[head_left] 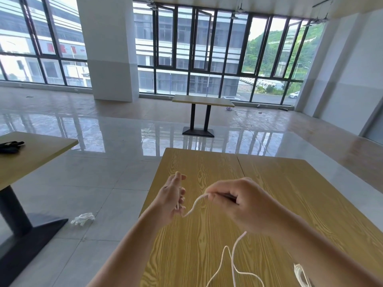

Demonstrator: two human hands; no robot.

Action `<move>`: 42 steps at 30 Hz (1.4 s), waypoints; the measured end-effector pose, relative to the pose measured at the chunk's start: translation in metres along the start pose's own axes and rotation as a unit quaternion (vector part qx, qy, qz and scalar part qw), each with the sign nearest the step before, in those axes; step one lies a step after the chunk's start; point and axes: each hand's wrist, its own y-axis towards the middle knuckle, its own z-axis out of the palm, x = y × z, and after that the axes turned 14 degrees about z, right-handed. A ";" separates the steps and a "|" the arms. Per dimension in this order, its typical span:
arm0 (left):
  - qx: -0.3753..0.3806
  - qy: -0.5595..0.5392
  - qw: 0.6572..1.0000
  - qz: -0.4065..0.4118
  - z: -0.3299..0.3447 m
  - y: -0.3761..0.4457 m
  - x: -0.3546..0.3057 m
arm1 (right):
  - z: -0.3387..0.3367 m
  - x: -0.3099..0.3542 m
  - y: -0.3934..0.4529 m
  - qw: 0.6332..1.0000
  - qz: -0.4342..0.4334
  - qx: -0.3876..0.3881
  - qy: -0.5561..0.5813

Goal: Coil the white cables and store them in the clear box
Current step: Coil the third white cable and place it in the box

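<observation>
A thin white cable (194, 205) runs between both hands above the wooden table (269, 193). My left hand (171, 200) is raised edge-on with fingers mostly straight, and the cable passes along its fingers. My right hand (234, 204) pinches the cable at its fingertips. Below the right hand the loose length of cable (233, 259) loops down over the table towards the bottom edge of the view. A second white cable bundle (299, 274) lies at the lower right beside my forearm. No clear box is in view.
Another wooden table (37, 152) at the left carries a dark object (10, 146). A crumpled clear plastic piece (83, 218) lies on the tiled floor. A third table (203, 100) stands far back by the windows.
</observation>
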 end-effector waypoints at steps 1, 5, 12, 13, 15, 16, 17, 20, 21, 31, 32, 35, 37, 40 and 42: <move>0.028 0.001 1.000 -0.007 0.003 -0.005 -0.003 | -0.002 0.000 0.003 0.999 0.006 -0.029 0.014; 0.110 0.034 0.993 -0.036 0.013 -0.021 -0.009 | -0.003 -0.003 0.014 0.990 0.028 -0.130 0.043; 0.196 -0.011 0.980 -0.030 0.028 -0.037 -0.010 | 0.001 -0.015 0.026 0.979 0.074 -0.186 0.042; 0.206 -0.007 0.978 -0.028 0.029 -0.038 -0.010 | 0.002 -0.017 0.027 0.978 0.079 -0.190 0.044; 0.226 -0.009 0.974 -0.025 0.029 -0.042 -0.008 | 0.005 -0.020 0.028 0.976 0.086 -0.195 0.047; 0.238 -0.014 0.971 -0.024 0.028 -0.043 -0.007 | 0.006 -0.022 0.029 0.975 0.090 -0.198 0.048; 0.251 -0.019 0.968 -0.024 0.028 -0.045 -0.007 | 0.006 -0.024 0.030 0.974 0.094 -0.200 0.049; 0.282 -0.015 0.959 -0.014 0.026 -0.051 -0.009 | 0.008 -0.031 0.030 0.973 0.098 -0.203 0.047; 0.290 -0.001 0.957 -0.004 0.025 -0.053 -0.009 | 0.009 -0.032 0.030 0.973 0.098 -0.202 0.044; 0.263 -0.098 0.960 -0.005 0.003 -0.054 -0.011 | 0.003 -0.052 0.024 0.982 0.111 -0.151 0.025; 0.258 -0.114 0.959 -0.004 -0.003 -0.052 -0.012 | -0.002 -0.055 0.023 0.983 0.117 -0.143 0.021; 0.234 -0.135 0.963 -0.002 -0.019 -0.043 -0.014 | -0.015 -0.064 0.020 0.981 0.144 -0.125 0.022; 0.217 -0.146 0.965 -0.003 -0.026 -0.039 -0.015 | -0.018 -0.069 0.019 0.980 0.157 -0.119 0.025; 0.169 -0.138 0.976 0.007 -0.021 -0.032 -0.017 | -0.014 -0.070 0.017 0.982 0.150 -0.111 0.014; 0.131 -0.145 0.981 0.013 -0.014 -0.029 -0.015 | -0.008 -0.069 0.016 0.985 0.141 -0.104 -0.006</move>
